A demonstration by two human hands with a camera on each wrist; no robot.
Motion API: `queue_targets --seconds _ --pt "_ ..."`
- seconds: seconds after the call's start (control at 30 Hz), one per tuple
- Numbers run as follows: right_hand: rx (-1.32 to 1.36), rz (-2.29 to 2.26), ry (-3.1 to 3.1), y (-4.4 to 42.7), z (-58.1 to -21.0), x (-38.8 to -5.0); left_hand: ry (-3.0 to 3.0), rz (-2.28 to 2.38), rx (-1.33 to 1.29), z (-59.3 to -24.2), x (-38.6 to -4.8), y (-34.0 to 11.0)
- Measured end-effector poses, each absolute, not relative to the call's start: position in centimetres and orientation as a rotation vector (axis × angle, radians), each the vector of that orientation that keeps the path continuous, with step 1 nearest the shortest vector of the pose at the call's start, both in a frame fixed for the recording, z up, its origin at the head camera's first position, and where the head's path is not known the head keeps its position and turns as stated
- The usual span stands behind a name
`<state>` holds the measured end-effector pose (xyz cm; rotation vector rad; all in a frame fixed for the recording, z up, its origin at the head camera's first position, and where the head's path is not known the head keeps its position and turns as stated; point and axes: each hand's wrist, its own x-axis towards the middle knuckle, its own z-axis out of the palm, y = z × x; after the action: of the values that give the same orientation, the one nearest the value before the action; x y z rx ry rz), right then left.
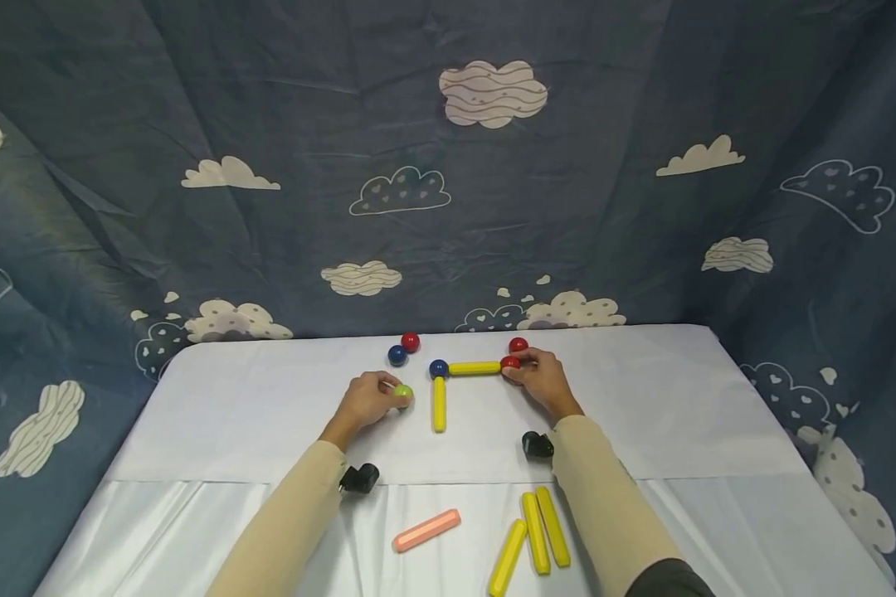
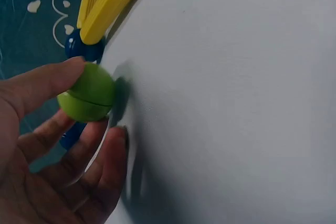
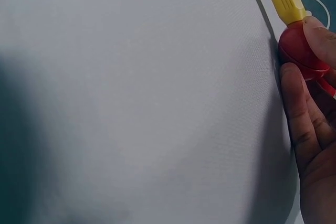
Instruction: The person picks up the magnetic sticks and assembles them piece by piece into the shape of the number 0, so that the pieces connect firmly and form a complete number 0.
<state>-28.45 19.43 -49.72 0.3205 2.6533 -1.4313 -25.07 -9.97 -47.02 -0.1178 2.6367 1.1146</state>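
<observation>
Just below the head view's centre, the left hand [image 1: 366,400] pinches a green ball [image 1: 402,392]; the right hand [image 1: 546,384], a red ball [image 1: 508,363].

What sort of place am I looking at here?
Probably a small staged recording spot indoors, judging by the dark cloud-printed cloth hung as a backdrop, the white-covered table before it, and the small black wrist-worn camera.

We find the head view facing forward and down; close-set wrist views respectively share its green ball [image 2: 88,90] and red ball [image 3: 296,49]
</observation>
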Motion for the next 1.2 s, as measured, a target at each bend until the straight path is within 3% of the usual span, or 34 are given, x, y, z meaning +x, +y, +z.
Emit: queue_targets --seconds 0.5,1.2 --pt "0.236 -1.488 2.677 19.9 -49.9 -28.6 2.493 1.035 0.521 -46.8 -20.4 -8.7" --pt "0.275 -1.476 2.65 19.7 -49.9 -28.5 2.618 0.932 0.605 -47.6 -20.3 -6.6"
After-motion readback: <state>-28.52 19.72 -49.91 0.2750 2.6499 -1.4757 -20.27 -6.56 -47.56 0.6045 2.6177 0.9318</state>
